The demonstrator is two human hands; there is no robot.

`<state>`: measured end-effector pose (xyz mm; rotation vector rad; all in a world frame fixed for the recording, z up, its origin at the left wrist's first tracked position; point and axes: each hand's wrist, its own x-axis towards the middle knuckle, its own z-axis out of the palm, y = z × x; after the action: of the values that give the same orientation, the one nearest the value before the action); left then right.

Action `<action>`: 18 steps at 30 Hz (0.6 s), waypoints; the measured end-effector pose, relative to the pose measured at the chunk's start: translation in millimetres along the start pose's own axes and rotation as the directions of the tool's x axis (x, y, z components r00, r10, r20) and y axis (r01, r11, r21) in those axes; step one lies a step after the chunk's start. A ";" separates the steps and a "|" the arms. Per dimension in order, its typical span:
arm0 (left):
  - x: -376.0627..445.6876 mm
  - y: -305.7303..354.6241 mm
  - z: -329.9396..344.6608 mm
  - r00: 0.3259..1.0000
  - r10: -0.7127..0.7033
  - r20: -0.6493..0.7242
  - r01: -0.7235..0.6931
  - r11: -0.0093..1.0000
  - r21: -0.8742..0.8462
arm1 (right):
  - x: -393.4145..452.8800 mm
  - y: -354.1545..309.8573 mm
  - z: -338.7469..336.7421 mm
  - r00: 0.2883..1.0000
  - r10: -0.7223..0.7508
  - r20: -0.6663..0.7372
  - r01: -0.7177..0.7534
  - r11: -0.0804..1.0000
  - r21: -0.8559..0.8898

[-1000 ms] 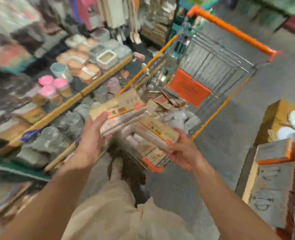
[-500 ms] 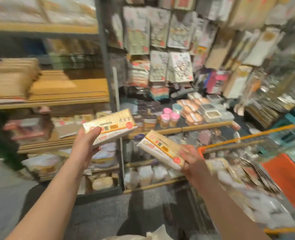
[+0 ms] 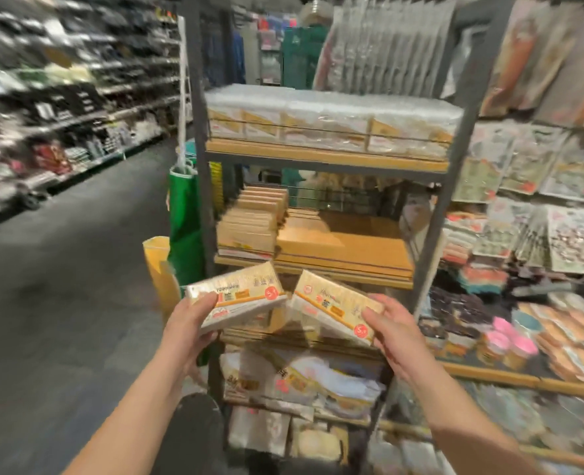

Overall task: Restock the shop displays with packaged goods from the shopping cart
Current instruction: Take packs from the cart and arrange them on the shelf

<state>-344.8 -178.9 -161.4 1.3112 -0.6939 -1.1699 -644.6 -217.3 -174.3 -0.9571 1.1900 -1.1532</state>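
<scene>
My left hand grips a pale yellow toothpick packet with a red price sticker. My right hand grips a second, similar packet, tilted down to the right. Both packets are held side by side in front of a grey metal shelf unit. Its middle wooden shelf carries a stack of the same packets at its left end. The shopping cart is out of view.
The top shelf holds wrapped bulk packs. Lower shelves hold bagged goods. A green bag and a yellow bag hang left of the unit. An aisle floor opens to the left. Jars and hanging packets crowd the right.
The view has swung left from the cart to face the shelf unit. Both hands have carried their packets along and brought them closer together in front of the middle shelf.
</scene>
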 end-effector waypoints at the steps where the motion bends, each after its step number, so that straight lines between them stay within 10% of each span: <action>1: 8.5 0.0 -4.7 1.000 -0.004 0.005 0.004 1.000 -0.011 | 9.7 -6.4 7.7 1.000 -0.012 -0.021 0.012 1.000 -0.009; 18: 129.2 9.2 53.5 0.993 -0.005 0.120 -0.005 0.997 0.080 | 268.0 -59.2 28.6 0.994 -0.107 -0.005 0.091 0.864 -0.494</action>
<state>-350.1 -318.7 -170.2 1.3145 -0.8358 -1.2400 -625.9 -492.3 -161.5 -1.4044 1.5166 -0.9580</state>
